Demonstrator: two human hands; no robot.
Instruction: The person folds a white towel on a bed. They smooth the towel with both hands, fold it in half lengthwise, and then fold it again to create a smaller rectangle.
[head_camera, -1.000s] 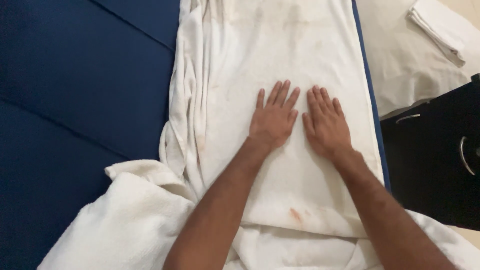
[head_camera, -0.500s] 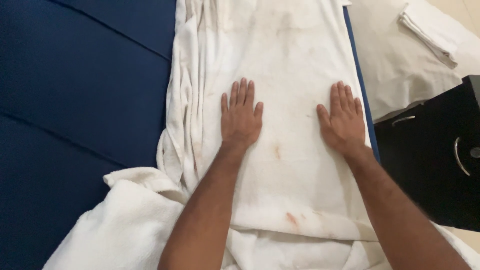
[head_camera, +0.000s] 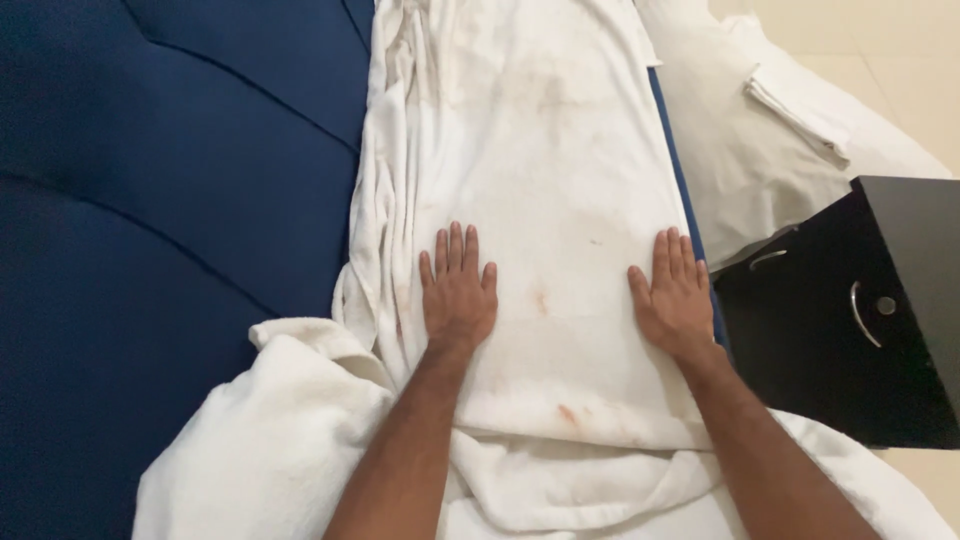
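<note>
Both hands lie flat, fingers spread, gripping nothing: left hand (head_camera: 458, 290) mid-towel, right hand (head_camera: 675, 297) at the right edge of the stained white towel (head_camera: 545, 180), spread over what looks like a blue sofa (head_camera: 170, 200). A black cabinet (head_camera: 850, 330) stands right.

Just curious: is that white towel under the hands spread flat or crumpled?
Spread flat: the white towel lies smooth under both palms, bunched only along its left edge.

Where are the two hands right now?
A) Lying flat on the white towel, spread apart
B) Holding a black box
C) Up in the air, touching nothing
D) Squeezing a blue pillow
A: the left hand and the right hand both lie palm-down, fingers straight, on the stained white towel, one near each side of it.
</note>
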